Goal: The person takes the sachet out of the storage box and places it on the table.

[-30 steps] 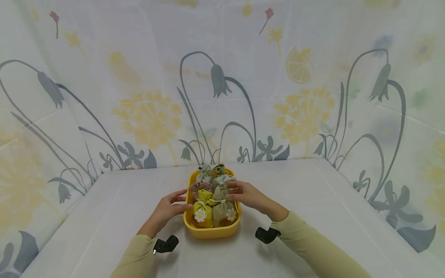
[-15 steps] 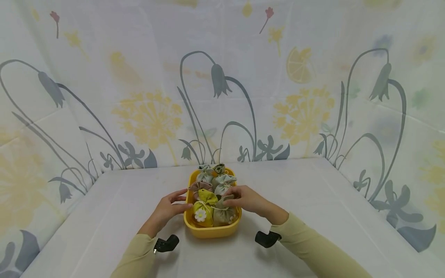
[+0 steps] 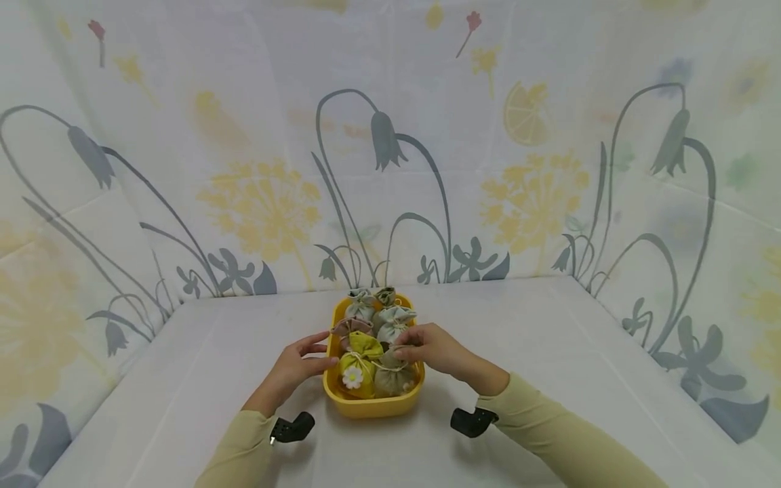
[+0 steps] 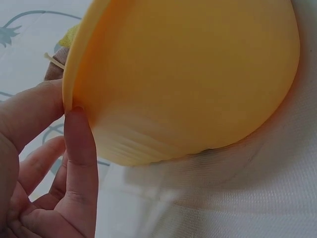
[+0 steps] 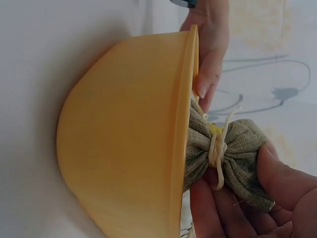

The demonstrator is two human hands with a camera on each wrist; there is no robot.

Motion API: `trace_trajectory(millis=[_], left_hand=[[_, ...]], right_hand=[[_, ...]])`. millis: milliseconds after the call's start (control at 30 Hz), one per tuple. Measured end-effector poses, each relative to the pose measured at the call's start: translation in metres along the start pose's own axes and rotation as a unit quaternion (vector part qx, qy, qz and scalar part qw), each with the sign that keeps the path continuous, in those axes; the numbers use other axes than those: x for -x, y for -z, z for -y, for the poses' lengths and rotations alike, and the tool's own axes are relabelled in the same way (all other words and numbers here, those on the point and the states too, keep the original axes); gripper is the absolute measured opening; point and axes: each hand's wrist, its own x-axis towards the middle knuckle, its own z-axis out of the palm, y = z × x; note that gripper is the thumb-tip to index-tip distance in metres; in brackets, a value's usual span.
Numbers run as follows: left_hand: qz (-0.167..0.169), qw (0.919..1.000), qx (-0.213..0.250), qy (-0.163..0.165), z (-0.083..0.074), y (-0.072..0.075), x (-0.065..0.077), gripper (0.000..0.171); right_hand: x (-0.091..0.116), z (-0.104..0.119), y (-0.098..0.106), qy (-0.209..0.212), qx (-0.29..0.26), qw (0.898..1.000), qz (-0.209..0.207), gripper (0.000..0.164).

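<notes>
A yellow tub [image 3: 368, 409] on the table holds several small drawstring pouches. My left hand [image 3: 294, 371] pinches its left rim; in the left wrist view the thumb and a finger [image 4: 79, 144] lie on either side of that rim. My right hand [image 3: 441, 349] grips the gathered top of a grey-green pouch [image 3: 390, 383] at the tub's front right. Its cream cord [image 5: 218, 151] is tied round the neck in the right wrist view, and the pouch's lower part is hidden behind the tub wall. Beside it sits a bright yellow pouch [image 3: 364, 371] with a white flower [image 3: 352, 377].
Farther back in the tub are a pinkish-brown pouch [image 3: 354, 327], a pale grey pouch [image 3: 390, 329], a pale blue-green pouch [image 3: 360, 309] and a dark green pouch [image 3: 386, 295]. A white cloth covers the table [image 3: 518, 318], and a flower-printed curtain [image 3: 390, 196] hangs behind.
My right hand has come slightly down and nearer with the grey-green pouch's top, which now sits lower. More of the pale grey pouch behind shows. My left hand has stayed at the rim.
</notes>
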Motion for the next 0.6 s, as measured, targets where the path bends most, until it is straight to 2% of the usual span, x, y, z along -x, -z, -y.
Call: trace_trajectory(millis=[300, 600], left_hand=[[-0.001, 1.0000, -0.003, 0.002, 0.001, 0.000, 0.000, 0.065], [0.000, 1.0000, -0.002, 0.007, 0.001, 0.001, -0.001, 0.067]], right_hand=[[0.001, 0.011, -0.001, 0.015, -0.007, 0.999, -0.031, 0.015], [0.011, 0.032, 0.002, 0.024, -0.031, 0.997, -0.072, 0.019]])
